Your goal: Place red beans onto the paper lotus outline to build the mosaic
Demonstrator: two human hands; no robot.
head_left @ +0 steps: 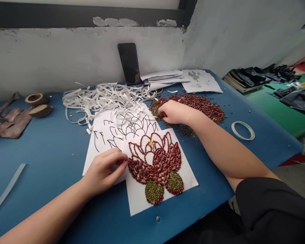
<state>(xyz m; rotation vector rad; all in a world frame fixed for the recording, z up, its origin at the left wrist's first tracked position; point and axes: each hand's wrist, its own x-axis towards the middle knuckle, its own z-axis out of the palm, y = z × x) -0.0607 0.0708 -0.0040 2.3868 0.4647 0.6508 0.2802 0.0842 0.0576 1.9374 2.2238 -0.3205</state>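
Observation:
A white sheet [136,203] on the table carries a lotus picture made of beans. Its petals are filled or outlined with red kidney beans [166,157], the two leaves with green mung beans [154,191], and a little yellow marks the centre. My left hand [105,171] is closed in a pinch at the picture's left petal edge; whatever its fingertips hold is too small to make out. Over the left side of the loose bean heap [208,106], my right hand [174,112] has its fingers curled down among red and green beans, its fingertips partly hidden.
Beneath the bean picture lies a line drawing of a lotus [94,152]. Paper strips [91,98] pile up behind it. A phone [129,64] leans on the wall beside folded papers [165,78]. A tape roll [242,130] lies right, wooden pieces [40,110] left.

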